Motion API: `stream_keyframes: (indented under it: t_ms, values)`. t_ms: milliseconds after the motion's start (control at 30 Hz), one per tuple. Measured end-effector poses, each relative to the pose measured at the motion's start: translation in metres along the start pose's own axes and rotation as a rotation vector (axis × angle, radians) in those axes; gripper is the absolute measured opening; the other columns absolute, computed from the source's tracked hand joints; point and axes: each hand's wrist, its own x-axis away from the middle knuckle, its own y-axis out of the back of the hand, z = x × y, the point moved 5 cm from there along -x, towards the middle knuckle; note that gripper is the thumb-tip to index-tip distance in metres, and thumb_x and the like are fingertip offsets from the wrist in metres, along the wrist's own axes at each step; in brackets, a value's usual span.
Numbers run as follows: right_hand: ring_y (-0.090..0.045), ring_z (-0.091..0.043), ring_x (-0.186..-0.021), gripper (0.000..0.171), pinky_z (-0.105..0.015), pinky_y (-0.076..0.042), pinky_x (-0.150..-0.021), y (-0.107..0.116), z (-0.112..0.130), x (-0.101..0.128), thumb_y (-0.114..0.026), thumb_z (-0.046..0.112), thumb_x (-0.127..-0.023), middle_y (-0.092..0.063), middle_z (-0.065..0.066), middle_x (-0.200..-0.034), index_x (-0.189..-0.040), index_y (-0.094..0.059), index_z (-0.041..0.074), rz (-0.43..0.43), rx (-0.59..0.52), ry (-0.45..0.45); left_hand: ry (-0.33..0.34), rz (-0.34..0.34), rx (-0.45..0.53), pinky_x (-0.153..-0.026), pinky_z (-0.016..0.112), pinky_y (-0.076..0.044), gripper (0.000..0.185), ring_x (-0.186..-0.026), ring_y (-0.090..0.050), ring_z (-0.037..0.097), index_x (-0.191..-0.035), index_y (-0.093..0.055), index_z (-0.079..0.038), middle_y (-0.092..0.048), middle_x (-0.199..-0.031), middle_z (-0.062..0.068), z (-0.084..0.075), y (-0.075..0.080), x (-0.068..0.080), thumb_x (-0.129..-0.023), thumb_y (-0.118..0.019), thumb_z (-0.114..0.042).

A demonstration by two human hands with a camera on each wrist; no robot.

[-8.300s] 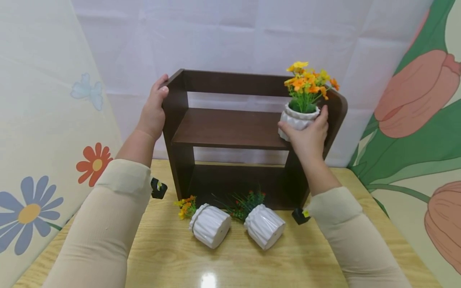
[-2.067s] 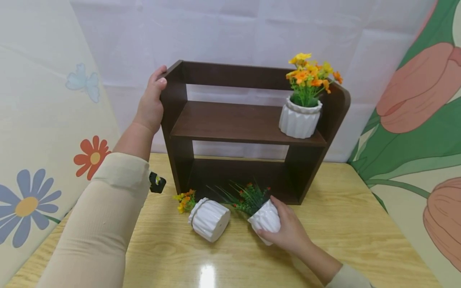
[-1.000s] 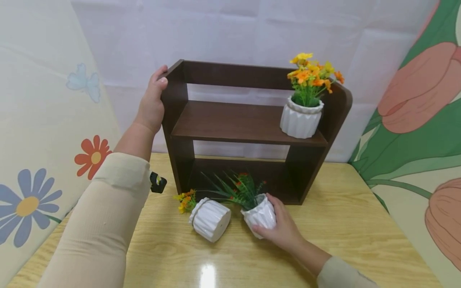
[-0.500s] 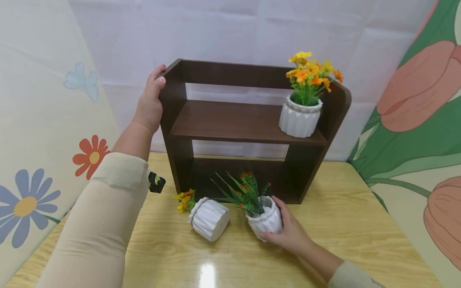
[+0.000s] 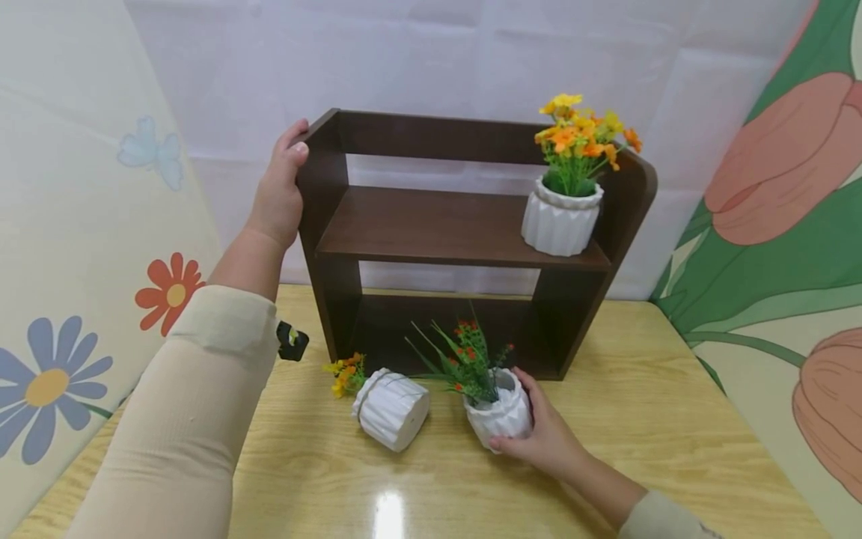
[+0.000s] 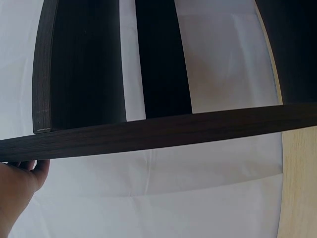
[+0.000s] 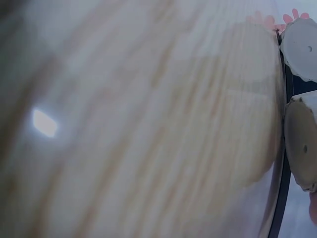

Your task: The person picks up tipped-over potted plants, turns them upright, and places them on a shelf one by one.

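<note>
My right hand (image 5: pixel 548 442) grips a white ribbed flowerpot (image 5: pixel 500 423) around its side, thumb in front. Green grassy leaves and small red flowers (image 5: pixel 468 355) lean left out of this tilted pot. In the right wrist view, the base of a pot (image 7: pixel 301 144) shows at the right edge, a fingertip beside it. My left hand (image 5: pixel 279 191) rests against the outer left side of the dark brown two-tier shelf (image 5: pixel 431 224), fingers reaching toward its upper back edge. In the left wrist view, fingertips of the left hand (image 6: pixel 20 186) touch the side panel.
A white pot with orange and yellow flowers (image 5: pixel 562 217) stands upright at the right end of the upper tier. Another white pot (image 5: pixel 393 410) lies on its side before the shelf, its orange flowers pointing left. Painted panels flank the wooden table (image 5: pixel 323 479).
My right hand has left the upright orange-flowered pot on the upper tier and gripped the red-flowered pot lying below. That pot has turned from its side toward upright. The left hand stays put.
</note>
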Motion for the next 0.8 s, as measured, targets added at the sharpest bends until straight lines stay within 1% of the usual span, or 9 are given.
stream_keyframes:
  t_ms: [233,367,533,667,800]
  values:
    - [-0.056,-0.030,-0.117,0.110,-0.046,-0.045,-0.096,0.0012,-0.0026,0.0012,-0.094,0.022,-0.059,-0.056,-0.016,-0.134,-0.149,-0.031,0.012,-0.002,-0.028,-0.051,0.006,0.007,0.010,-0.093,0.028,-0.035,0.052,-0.109,-0.045,0.015,-0.153,-0.025,-0.032,-0.037,-0.141,0.002,-0.0012,-0.0009,0.0005,-0.101,-0.025,-0.034]
    - [-0.056,-0.032,-0.117,0.110,-0.048,-0.045,-0.097,0.0009,-0.0034,0.0013,-0.093,0.023,-0.059,-0.056,-0.018,-0.133,-0.149,-0.030,0.010,0.003,-0.023,-0.046,0.006,0.007,0.004,-0.095,0.028,-0.034,0.052,-0.112,-0.044,0.015,-0.153,-0.025,-0.033,-0.035,-0.143,0.002,-0.0024,-0.0009,0.0005,-0.101,-0.025,-0.035]
    - [-0.057,-0.032,-0.117,0.109,-0.046,-0.046,-0.098,-0.0002,-0.0036,0.0027,-0.094,0.022,-0.059,-0.056,-0.018,-0.131,-0.147,-0.031,0.007,-0.016,-0.037,-0.040,0.007,0.008,-0.003,-0.095,0.029,-0.034,0.052,-0.113,-0.043,0.015,-0.153,-0.025,-0.033,-0.035,-0.143,0.003,-0.0026,-0.0010,0.0008,-0.101,-0.025,-0.036]
    - [-0.055,-0.031,-0.119,0.109,-0.044,-0.044,-0.100,-0.0017,-0.0043,0.0050,-0.093,0.020,-0.060,-0.054,-0.018,-0.134,-0.147,-0.029,0.005,-0.024,-0.055,-0.044,0.012,0.005,-0.003,-0.094,0.029,-0.034,0.052,-0.111,-0.043,0.015,-0.153,-0.025,-0.033,-0.035,-0.142,0.002,-0.0022,-0.0010,0.0006,-0.101,-0.025,-0.036]
    - [-0.053,-0.033,-0.122,0.112,-0.046,-0.043,-0.102,-0.0030,-0.0067,0.0064,-0.093,0.019,-0.061,-0.051,-0.020,-0.138,-0.149,-0.026,0.005,-0.022,-0.065,-0.041,0.017,0.002,-0.003,-0.094,0.029,-0.034,0.051,-0.110,-0.044,0.015,-0.153,-0.025,-0.034,-0.036,-0.141,0.002,-0.0017,-0.0007,0.0003,-0.101,-0.025,-0.036]
